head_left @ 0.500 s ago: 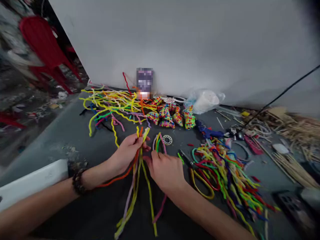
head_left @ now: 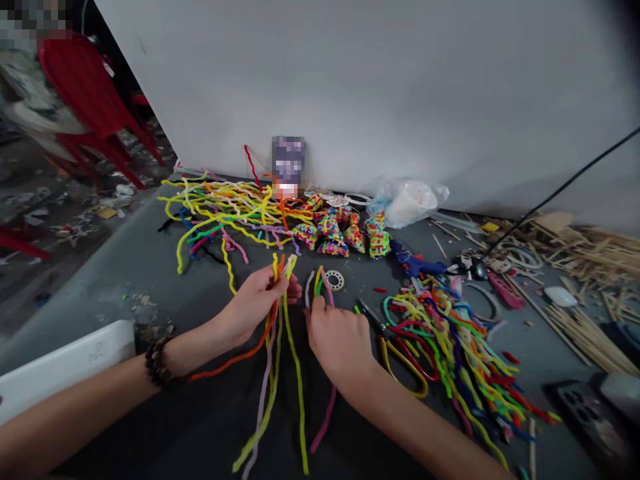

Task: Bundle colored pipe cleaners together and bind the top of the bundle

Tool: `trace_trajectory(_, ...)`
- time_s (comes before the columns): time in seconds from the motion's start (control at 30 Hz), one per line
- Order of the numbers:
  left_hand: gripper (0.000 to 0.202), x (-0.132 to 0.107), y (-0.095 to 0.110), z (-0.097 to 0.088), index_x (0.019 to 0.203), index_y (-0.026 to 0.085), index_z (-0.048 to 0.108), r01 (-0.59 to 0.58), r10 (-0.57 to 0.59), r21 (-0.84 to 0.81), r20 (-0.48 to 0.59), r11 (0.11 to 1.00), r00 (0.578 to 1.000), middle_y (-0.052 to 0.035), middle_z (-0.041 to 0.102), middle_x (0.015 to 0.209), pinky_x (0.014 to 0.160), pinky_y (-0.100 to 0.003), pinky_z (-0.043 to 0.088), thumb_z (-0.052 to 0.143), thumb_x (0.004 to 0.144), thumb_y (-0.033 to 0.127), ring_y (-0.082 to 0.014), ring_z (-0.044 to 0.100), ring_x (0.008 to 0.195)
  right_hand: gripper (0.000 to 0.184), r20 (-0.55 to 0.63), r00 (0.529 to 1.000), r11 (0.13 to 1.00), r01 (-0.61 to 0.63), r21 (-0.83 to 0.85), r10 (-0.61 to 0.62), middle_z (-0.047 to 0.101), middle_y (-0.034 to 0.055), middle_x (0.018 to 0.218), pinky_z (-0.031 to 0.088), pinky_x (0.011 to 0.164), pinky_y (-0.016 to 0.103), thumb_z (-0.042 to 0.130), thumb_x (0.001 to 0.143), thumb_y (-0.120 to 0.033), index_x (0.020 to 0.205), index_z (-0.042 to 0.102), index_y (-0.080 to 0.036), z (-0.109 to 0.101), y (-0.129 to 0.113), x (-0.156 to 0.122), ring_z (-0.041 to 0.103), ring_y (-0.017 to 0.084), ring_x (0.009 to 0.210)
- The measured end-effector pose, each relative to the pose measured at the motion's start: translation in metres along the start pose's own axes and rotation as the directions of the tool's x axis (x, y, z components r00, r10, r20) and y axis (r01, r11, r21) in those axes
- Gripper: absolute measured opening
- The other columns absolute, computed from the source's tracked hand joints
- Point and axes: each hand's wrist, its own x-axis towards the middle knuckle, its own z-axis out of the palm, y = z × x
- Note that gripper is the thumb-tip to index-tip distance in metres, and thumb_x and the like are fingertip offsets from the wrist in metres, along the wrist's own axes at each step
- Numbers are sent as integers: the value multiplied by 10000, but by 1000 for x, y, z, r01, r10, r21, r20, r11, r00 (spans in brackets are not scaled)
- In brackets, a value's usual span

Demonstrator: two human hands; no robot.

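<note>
My left hand (head_left: 257,303) is closed round a bunch of pipe cleaners (head_left: 280,333), yellow, orange and lilac, whose ends stick up past my fingers and whose tails trail toward me over the dark table (head_left: 165,300). My right hand (head_left: 340,340) lies just to the right, fingers curled on a few more pipe cleaners (head_left: 320,283), pink, yellow and green, lying on the table. A small metal ring (head_left: 335,280) sits just beyond them. A beaded bracelet (head_left: 157,363) is on my left wrist.
A tangle of coloured pipe cleaners (head_left: 220,210) lies at the back left, another heap (head_left: 450,340) at my right with yellow-handled scissors (head_left: 395,353). Multicoloured woven cones (head_left: 340,233), a plastic bag (head_left: 410,200), a blue glue gun (head_left: 415,265) and wooden sticks (head_left: 585,267) line the back and right. A red chair (head_left: 85,100) stands off the table's left.
My right hand has shifted slightly right and away from the left hand's bunch, onto the pink, yellow and green pipe cleaners. The left hand holds its bunch in place.
</note>
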Motion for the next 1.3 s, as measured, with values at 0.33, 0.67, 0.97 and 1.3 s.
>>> trace_trajectory(0.33, 157, -7, 0, 6, 944, 166, 673, 20, -20, 40, 11, 999, 1000, -24, 700, 847, 782, -269, 536, 704, 903, 315, -153, 646, 779, 173, -179, 980, 987, 105, 121, -83, 763, 33, 713, 304, 513, 282, 587, 1037, -304, 933, 667, -192, 6, -5, -4, 757, 203, 643)
trace_trajectory(0.67, 219, 1, -3, -1, 912, 181, 674, 95, -95, -3, -3, 995, 995, -8, 664, 777, 726, -301, 552, 752, 854, 376, -174, 665, 735, 170, 62, 998, 1000, -4, -21, 5, 765, 154, 750, 471, 611, 282, 527, 1023, -181, 1030, 678, -103, 0, 6, 3, 784, 263, 723)
trace_trajectory(0.97, 223, -2, -2, 4, 906, 185, 674, 67, -67, 25, -7, 997, 998, -15, 690, 851, 808, -309, 537, 737, 852, 392, -181, 650, 792, 175, -156, 986, 998, 57, 34, -51, 740, 60, 677, 311, 483, 258, 570, 1028, -249, 876, 608, -172, 2, 0, 2, 763, 214, 643)
trace_trajectory(1.3, 188, -5, -1, 4, 748, 189, 644, -67, 73, 289, -9, 955, 997, 19, 597, 733, 657, -250, 419, 782, 808, 301, -156, 510, 703, 136, -171, 980, 993, 110, 49, -100, 746, 33, 694, 272, 483, 289, 577, 1002, -160, 870, 587, -191, 7, -6, -2, 753, 205, 627)
